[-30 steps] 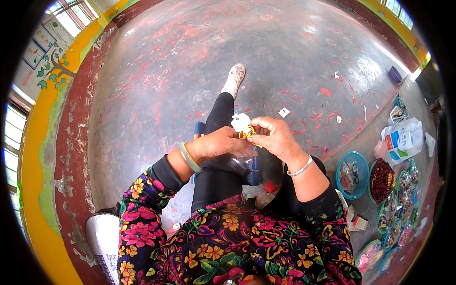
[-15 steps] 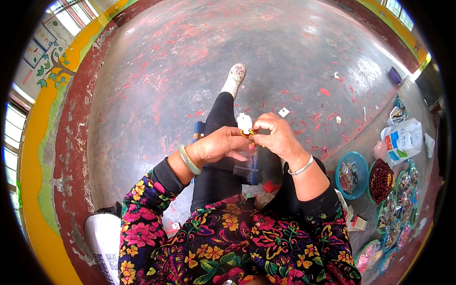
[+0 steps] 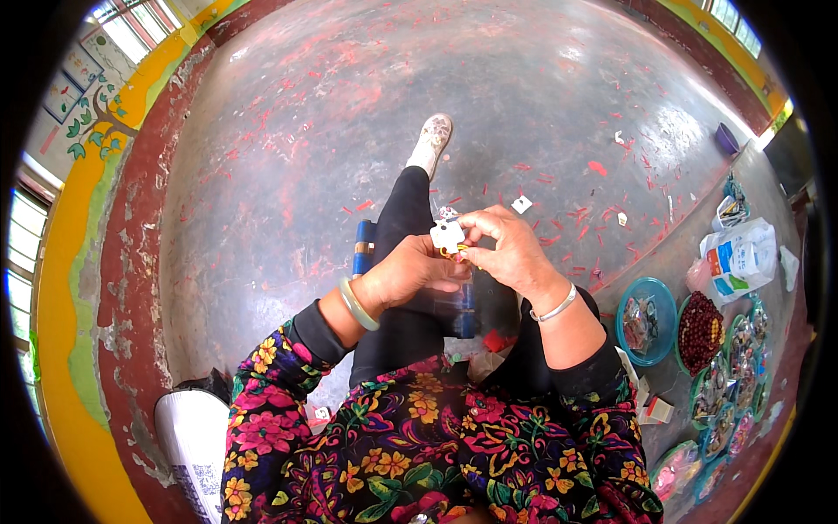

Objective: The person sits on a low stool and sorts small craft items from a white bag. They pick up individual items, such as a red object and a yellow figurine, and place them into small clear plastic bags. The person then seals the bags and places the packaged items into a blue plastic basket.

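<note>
Over my lap, my left hand (image 3: 408, 272) holds a small white card (image 3: 448, 234) with a dark hole in it, between thumb and fingers. A yellow cord or band (image 3: 451, 253) shows just under the card. My right hand (image 3: 508, 251) pinches that yellow piece, its thumb and forefinger close against the card's right edge. A small pinkish bit shows beside the fingertips, too small to name. Below the left fingers hangs a faint, blurred clear plastic bag (image 3: 449, 301).
A blue basin (image 3: 621, 336) of small items stands at right, beside a basket of dark red beads (image 3: 701, 332). Several trays of trinkets and a white plastic bag (image 3: 742, 256) lie there too. A white sack (image 3: 188, 437) is at lower left. Red scraps litter the floor.
The white card has tipped and come down toward my left fingers, now showing its flat face. My left hand has closed more, and the clear bag is less visible.
</note>
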